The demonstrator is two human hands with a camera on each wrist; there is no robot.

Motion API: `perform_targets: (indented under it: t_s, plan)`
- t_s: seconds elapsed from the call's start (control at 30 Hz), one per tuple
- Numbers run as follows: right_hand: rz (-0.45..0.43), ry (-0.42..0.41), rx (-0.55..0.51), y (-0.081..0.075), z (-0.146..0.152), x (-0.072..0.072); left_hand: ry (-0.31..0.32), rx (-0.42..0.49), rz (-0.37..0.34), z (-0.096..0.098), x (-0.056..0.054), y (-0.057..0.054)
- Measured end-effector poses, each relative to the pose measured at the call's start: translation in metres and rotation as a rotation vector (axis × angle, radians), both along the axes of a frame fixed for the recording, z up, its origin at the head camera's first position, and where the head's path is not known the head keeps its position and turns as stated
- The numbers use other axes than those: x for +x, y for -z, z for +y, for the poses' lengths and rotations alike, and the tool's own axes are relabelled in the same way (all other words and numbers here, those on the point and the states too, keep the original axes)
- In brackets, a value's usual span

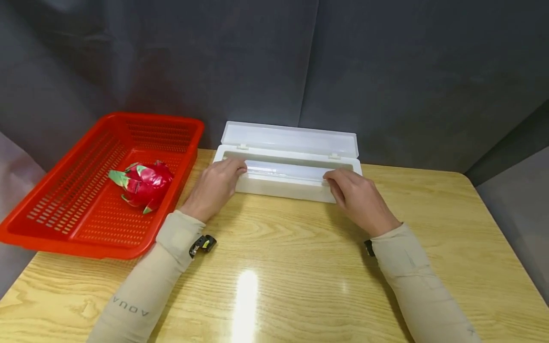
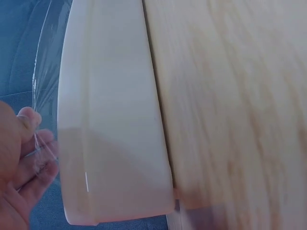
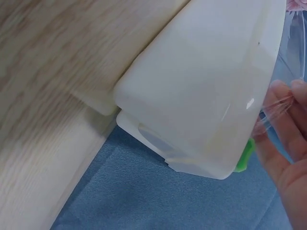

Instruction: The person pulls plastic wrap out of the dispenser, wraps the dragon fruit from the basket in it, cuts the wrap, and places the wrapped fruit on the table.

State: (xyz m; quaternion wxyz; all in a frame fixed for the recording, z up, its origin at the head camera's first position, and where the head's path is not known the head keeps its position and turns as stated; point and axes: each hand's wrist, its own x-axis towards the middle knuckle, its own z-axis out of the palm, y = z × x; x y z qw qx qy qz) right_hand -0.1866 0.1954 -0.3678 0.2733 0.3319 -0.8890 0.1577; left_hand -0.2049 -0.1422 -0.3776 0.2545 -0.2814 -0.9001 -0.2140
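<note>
A white cling film dispenser (image 1: pixel 283 189) stands at the table's back edge, its lid (image 1: pixel 289 137) raised behind it. Across its top runs clear cling film (image 1: pixel 279 169). My left hand (image 1: pixel 216 185) pinches the film's edge at the left end. At the right end, my right hand (image 1: pixel 359 199) pinches the same edge between thumb and fingers. In the left wrist view, the film (image 2: pixel 48 67) stretches up taut from the left fingers, beside the dispenser's wall (image 2: pixel 115 110). Bunched film (image 3: pixel 276 110) hangs at the right fingers in the right wrist view.
A red plastic basket (image 1: pixel 195 138) stands on the left, with a dragon fruit (image 1: pixel 150 186) lying inside. The wooden table (image 1: pixel 291 267) extends in front of the dispenser, and a dark curtain (image 1: pixel 386 85) hangs behind. A small green piece (image 3: pixel 244 155) sticks out past the dispenser's corner.
</note>
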Motion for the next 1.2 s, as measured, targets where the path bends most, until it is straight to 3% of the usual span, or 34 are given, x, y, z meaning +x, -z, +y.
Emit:
perform_targets:
  t_s: [0.6,0.93,1.2]
  plan:
    - [0.012,0.004,0.001,-0.0033,0.0001,0.0032,0.02,-0.054,-0.054,-0.0018,0.0029,-0.001]
    - [0.018,0.0,0.001,-0.0062,0.0012,0.004,0.008,-0.053,0.023,-0.002,0.0022,-0.0012]
    - [0.03,-0.014,-0.003,-0.0079,0.0017,0.0038,-0.001,-0.054,0.044,-0.0024,0.002,-0.0004]
